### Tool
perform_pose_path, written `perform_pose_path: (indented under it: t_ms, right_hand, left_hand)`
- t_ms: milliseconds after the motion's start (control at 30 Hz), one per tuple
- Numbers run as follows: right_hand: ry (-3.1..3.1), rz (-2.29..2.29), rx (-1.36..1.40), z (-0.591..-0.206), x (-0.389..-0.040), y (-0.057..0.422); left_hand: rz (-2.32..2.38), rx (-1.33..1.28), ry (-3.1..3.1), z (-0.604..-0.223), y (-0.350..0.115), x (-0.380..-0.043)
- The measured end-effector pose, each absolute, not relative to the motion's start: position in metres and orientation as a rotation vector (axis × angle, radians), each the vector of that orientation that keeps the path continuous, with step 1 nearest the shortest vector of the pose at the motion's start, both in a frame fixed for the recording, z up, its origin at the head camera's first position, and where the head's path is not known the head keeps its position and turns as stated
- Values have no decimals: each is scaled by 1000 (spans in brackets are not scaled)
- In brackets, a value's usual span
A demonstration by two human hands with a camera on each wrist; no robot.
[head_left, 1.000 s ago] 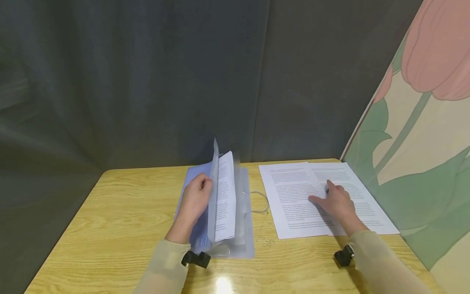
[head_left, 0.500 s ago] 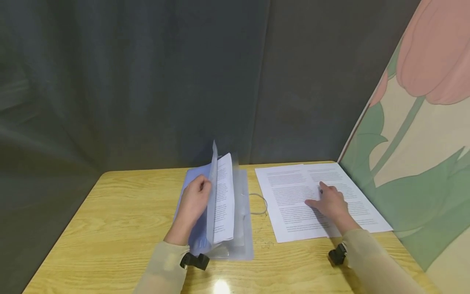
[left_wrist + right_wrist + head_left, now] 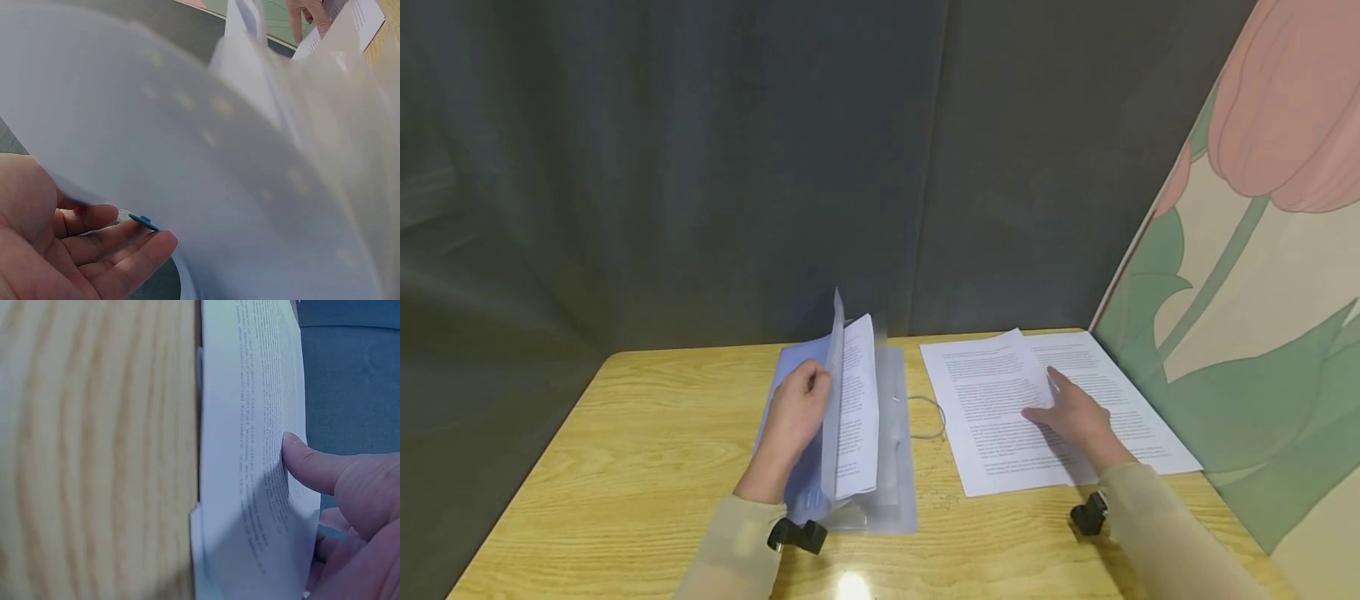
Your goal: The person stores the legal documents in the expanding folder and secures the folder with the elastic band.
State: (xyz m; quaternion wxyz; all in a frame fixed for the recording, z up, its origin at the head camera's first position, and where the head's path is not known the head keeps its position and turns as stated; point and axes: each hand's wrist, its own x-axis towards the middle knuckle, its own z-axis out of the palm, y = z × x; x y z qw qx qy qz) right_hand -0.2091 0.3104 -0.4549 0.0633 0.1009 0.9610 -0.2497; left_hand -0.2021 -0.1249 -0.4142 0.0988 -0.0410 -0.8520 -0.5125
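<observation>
A translucent document folder (image 3: pixel 904 487) lies open on the table, its blue back part to the left. My left hand (image 3: pixel 796 408) holds an upright plastic leaf of it (image 3: pixel 832 433), fingers curled at the edge. Printed pages (image 3: pixel 857 417) lean against that leaf on its right side. In the left wrist view a small teal button (image 3: pixel 144 222) shows by the fingertips. My right hand (image 3: pixel 1077 417) pinches the right edge of a printed sheet (image 3: pixel 988 408), thumb on top (image 3: pixel 312 465) and fingers behind. Another printed sheet (image 3: pixel 1138 417) lies partly under it.
A pale elastic loop (image 3: pixel 944 417) sticks out from the folder's right edge. The wooden table (image 3: pixel 647 442) ends at a dark curtain (image 3: pixel 760 167) behind, and a flower-patterned panel (image 3: pixel 1247 350) stands along its right side.
The sheet's right edge and top corner have risen off the sheet below, and my right fingers have closed on that edge. My left hand keeps its hold on the folder leaf.
</observation>
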Motion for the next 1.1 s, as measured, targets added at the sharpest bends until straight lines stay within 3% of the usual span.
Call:
perform_pose_path:
  t_ms: [1100]
  right_hand:
    - [2861,-1045,159,-431,-188,317]
  left_hand:
    - [-1514,-130,-2476,-411,-129,-200]
